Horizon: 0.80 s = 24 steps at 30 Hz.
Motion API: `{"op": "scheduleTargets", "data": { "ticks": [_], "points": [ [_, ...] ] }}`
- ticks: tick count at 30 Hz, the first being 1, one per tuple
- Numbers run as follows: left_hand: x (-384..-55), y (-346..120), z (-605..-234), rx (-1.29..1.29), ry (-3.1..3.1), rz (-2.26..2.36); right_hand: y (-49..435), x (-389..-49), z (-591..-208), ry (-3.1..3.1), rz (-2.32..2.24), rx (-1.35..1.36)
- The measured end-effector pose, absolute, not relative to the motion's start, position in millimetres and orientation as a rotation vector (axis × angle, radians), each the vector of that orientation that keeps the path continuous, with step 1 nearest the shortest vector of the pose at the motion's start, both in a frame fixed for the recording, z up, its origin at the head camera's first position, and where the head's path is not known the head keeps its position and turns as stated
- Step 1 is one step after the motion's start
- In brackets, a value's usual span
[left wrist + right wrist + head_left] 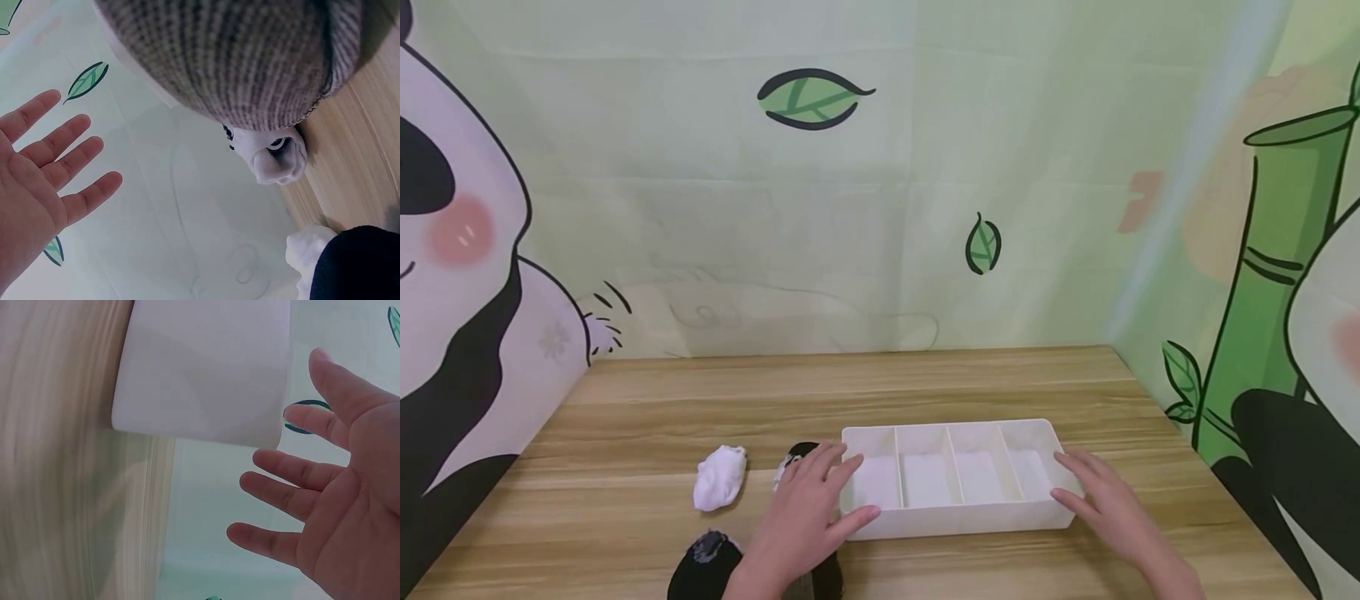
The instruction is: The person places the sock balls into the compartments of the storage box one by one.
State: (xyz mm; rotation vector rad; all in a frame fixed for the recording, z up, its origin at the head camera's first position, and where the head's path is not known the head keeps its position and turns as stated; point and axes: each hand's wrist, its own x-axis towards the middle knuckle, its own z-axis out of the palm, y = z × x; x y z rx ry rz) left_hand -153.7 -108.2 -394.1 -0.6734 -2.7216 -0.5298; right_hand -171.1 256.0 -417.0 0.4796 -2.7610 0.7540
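Observation:
A white box with divided compartments lies lengthwise on the wooden table. At its left end is my left hand, fingers spread. My right hand is at the right end, fingers extended beside the box's end wall; whether either hand touches it I cannot tell. Around the left hand are balled socks: a white one, a black one, a white-and-black one and a grey ribbed one. The left hand and wrist partly hide the last two in the head view.
The wooden table meets a pale green cloth backdrop at the back. Printed pandas and bamboo cover its sides. Bare wood shows behind the box and to its right.

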Motion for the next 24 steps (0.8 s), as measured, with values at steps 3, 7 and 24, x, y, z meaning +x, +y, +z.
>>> {"op": "scheduleTargets", "data": {
  "ticks": [3,7,24],
  "points": [
    [-153,-109,-394,-0.671,-2.722,-0.534,259,-171,-418,-2.762,0.771,0.473],
    [-153,-109,-394,-0.672,-2.718,-0.536,263,-171,-419,-2.759,0.785,0.478],
    [-151,-112,-398,-0.650,-2.686,-0.541,273,-175,-423,-2.764,0.818,0.476]
  ]
}}
